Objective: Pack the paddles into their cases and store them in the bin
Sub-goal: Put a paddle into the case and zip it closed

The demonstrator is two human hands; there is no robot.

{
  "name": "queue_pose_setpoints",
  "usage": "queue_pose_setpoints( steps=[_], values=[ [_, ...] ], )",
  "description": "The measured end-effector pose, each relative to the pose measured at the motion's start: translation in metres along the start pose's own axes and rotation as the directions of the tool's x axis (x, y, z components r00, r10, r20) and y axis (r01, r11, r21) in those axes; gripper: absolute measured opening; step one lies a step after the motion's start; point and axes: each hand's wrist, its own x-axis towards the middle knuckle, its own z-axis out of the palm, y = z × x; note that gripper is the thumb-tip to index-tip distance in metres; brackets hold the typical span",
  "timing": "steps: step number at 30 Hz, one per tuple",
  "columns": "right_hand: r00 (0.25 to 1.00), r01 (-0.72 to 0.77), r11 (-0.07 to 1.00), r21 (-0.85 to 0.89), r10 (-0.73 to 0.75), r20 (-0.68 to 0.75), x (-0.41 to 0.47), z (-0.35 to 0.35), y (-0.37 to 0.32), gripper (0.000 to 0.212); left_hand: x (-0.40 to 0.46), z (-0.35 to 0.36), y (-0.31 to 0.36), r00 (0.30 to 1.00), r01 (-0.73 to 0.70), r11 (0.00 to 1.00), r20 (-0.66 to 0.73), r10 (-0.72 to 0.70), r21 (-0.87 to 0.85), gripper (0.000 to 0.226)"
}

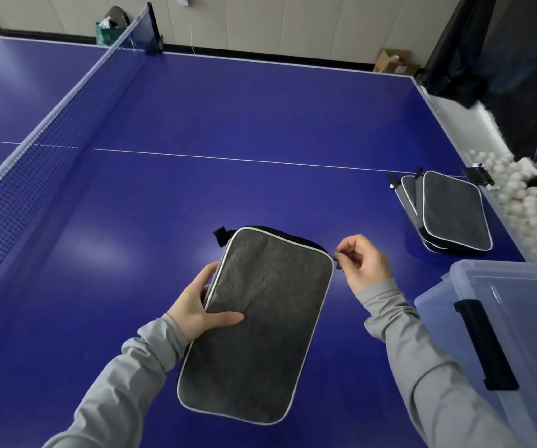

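1. Gripping the grey case (260, 321) at its left edge, the left hand (201, 305) is curling its fingers around it, left of the clear bin (519, 334).
2. The right hand (362, 263) is pinching the zipper pull (337, 253) at the case's far right corner.
3. Stacked cases (451, 215) are lying beyond the bin.

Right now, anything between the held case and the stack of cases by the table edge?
Only the right hand over bare blue table, between the held case and the stack; head view.

Grey case (260, 321) in left hand (201, 305), right hand (362, 265) pinching its zipper pull, clear bin (516, 337) alongside.
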Motion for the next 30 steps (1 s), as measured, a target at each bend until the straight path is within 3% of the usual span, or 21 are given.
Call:
queue_pose_setpoints(
  steps=[8,14,18,25,30],
  values=[
    [0.990,0.093,0.985,-0.145,-0.076,0.122,0.008,0.006,-0.012,0.005,0.017,-0.012,0.018,0.995,0.021,0.945,0.084,-0.051,0.326,0.083],
    [0.975,0.179,0.977,-0.118,-0.160,0.156,0.008,0.010,-0.030,0.005,0.031,-0.009,0.029,0.973,-0.051,0.833,0.216,-0.084,0.551,0.079],
    [0.956,0.248,0.963,-0.102,-0.226,0.189,0.006,0.011,-0.040,0.005,0.038,-0.005,0.035,0.953,-0.113,0.693,0.274,-0.127,0.712,0.085],
    [0.905,0.376,0.910,-0.174,-0.319,0.282,0.001,0.015,-0.046,0.005,0.049,0.006,0.044,0.917,-0.127,0.621,0.330,-0.224,0.773,0.084],
    [0.899,0.393,0.910,-0.131,-0.350,0.265,0.001,0.012,-0.045,0.006,0.049,0.009,0.037,0.931,-0.093,0.675,0.305,-0.202,0.732,0.084]
  ],
)
